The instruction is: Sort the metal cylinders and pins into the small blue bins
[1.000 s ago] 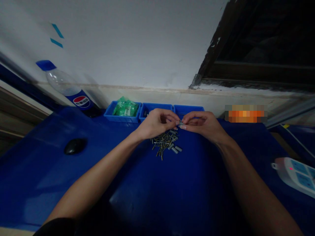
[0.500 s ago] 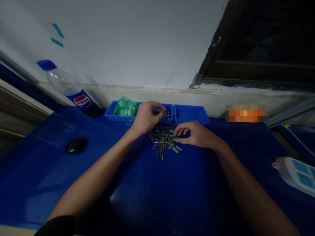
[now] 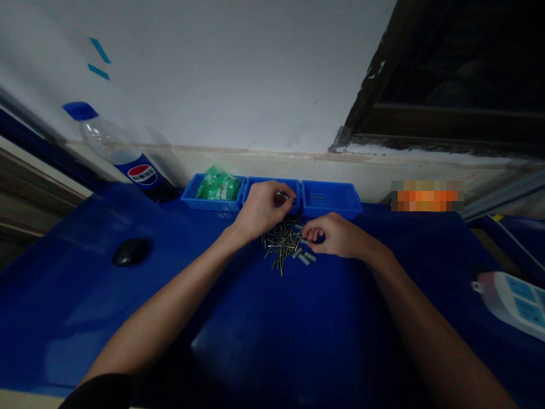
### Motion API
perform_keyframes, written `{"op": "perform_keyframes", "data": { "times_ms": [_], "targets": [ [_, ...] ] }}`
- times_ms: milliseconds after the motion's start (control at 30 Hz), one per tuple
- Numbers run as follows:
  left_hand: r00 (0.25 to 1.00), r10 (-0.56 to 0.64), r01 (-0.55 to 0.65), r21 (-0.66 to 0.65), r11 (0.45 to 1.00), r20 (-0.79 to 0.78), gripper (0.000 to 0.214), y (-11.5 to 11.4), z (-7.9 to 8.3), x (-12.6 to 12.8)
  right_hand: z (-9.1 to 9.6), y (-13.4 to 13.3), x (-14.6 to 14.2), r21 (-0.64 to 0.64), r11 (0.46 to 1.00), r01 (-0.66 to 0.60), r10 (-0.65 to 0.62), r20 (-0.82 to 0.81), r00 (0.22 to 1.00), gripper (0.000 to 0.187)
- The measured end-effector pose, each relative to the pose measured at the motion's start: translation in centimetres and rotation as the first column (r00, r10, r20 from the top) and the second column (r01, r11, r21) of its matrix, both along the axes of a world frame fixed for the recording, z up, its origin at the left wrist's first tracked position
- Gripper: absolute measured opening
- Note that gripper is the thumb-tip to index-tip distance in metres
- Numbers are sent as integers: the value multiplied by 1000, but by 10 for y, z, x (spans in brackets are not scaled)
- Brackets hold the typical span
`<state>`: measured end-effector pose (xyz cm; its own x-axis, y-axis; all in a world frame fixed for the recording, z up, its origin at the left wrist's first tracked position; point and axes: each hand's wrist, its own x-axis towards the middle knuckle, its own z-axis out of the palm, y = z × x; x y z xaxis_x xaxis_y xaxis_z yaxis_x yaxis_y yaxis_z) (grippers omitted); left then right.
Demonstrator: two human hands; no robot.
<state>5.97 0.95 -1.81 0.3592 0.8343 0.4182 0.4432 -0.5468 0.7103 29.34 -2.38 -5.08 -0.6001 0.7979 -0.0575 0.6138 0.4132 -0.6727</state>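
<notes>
My left hand [image 3: 264,208] is closed in front of the middle blue bin [image 3: 275,180], fingers curled towards the thumb. Small metallic pieces show within the curl, but I cannot tell whether they are gripped or lie in the bin behind. Lower right, my right hand [image 3: 338,235] is closed too, its fingertips pinched at the right side of a pile of thin metal rods [image 3: 281,245]. What it pinches is too small to make out. Several short grey cylinders [image 3: 304,258] lie just below the right fingertips, beside the pile.
The left blue bin [image 3: 190,196] holds green plastic packets [image 3: 220,186]. A thin rod lies in the right blue bin [image 3: 336,200]. Farther left are a cola bottle [image 3: 142,173] and a black mouse [image 3: 131,251]. A white power strip [image 3: 496,295] sits at the right edge.
My left hand has moved slightly down and right, away from the middle bin, and its fingers have curled more. My right hand's fingers have closed in further beside the pile.
</notes>
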Motion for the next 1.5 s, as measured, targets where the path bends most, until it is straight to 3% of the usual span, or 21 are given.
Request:
{"op": "perform_keyframes", "data": {
  "times_ms": [267,467,733,900,1000,1200,1500],
  "targets": [
    [999,3,-4,-4,1000,-47,23,-5,10,0,14,-3,4,-5,1000,-3,2,-53,999,25],
    [997,-39,37,-27,999,-61,23,-8,11,2,29,-5,8,13,991,130,-126,-190,974,15],
    [979,-204,198,-167,966,-20,25,-15,13,10,35,-5,5,-134,958,254,-287,-444,849,24],
    [946,-272,314,-287,905,177,24,-15,13,11,35,-6,4,-203,942,269,-337,-554,762,30],
    [939,-263,325,-312,893,224,21,-14,13,10,33,-4,4,-201,935,292,-354,-575,737,30],
    [941,-214,298,-338,893,263,19,-13,11,12,28,-2,6,-186,930,318,-367,-531,764,32],
    [936,-241,321,-343,883,254,16,-11,11,10,26,-1,8,-159,929,334,-369,-462,807,31]
  ]
}}
